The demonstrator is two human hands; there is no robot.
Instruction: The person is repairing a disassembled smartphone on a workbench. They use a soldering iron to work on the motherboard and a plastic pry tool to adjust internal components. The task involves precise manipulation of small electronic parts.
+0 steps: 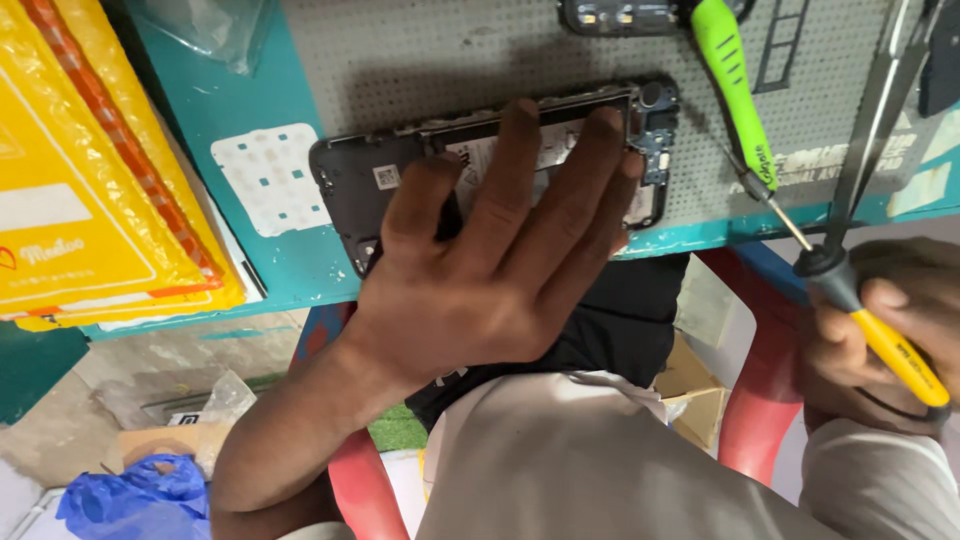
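Observation:
An opened phone (365,180) with its back removed lies on a grey perforated mat (450,55) near the table's front edge. My left hand (500,260) lies flat over it, fingers spread, pressing on its middle and hiding most of the inside. The circuit board end (655,135) shows past my fingertips. Low at the right, off the table's edge, my right hand (890,340) grips a yellow-handled screwdriver (890,345) with a black collar, its thin shaft running up across the mat's right side.
A green-handled screwdriver (735,95) lies on the mat to the right of the phone. Another dark phone part (620,15) sits at the top edge. Yellow padded envelopes (90,160) fill the left. A white sticker sheet (265,180) lies beside the phone. A red stool (760,380) stands below.

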